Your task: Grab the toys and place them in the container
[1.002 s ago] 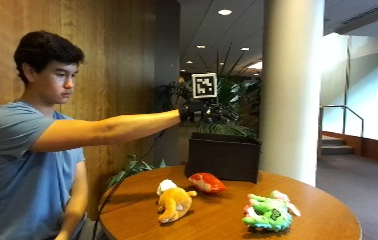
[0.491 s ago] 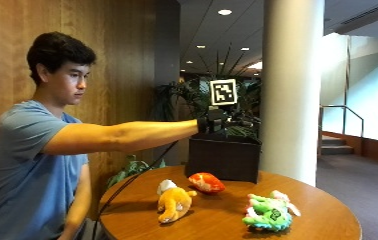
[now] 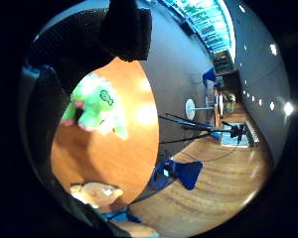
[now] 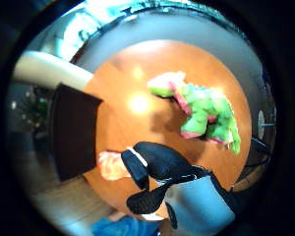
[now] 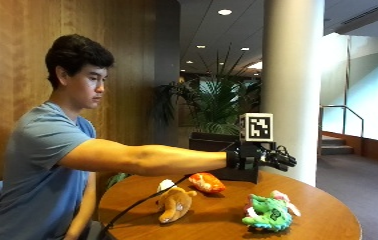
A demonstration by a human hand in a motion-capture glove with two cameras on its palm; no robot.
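Wooden round surface (image 5: 322, 220) carrying three soft toys: green toy (image 5: 267, 212) toward the pillar side, yellow toy (image 5: 174, 202) nearer the person, orange toy (image 5: 207, 182) further back, just beside the dark container (image 5: 223, 150). All three toys lying apart from one another, none in the container.

Gloved hand (image 5: 262, 157) stretched out at the end of a straight arm, up in the air above the surface, over the stretch between orange toy and green toy. Touching nothing. Fingers relaxed and slightly bent, pointing away from the person, holding nothing.

From the thumb-side palm view: green toy (image 4: 204, 110) lying on the surface (image 4: 128, 78) well below the palm, pink patches showing along its body; orange toy (image 4: 110, 164) partly hidden behind a black gloved finger (image 4: 152, 162); container (image 4: 73, 132) a dark box at the surface's edge, next to the white pillar (image 4: 49, 71).

From the little-finger-side palm view: green toy (image 3: 97, 106) on the surface (image 3: 134, 153), partly covered by the black glove (image 3: 124, 29); yellow toy (image 3: 97, 191) lying near the surface's rim; blue chair (image 3: 181, 173) on the floor beyond.

Potted palm (image 5: 219, 102) rising behind the container. Wood-panelled wall (image 5: 16, 60) behind the seated person.
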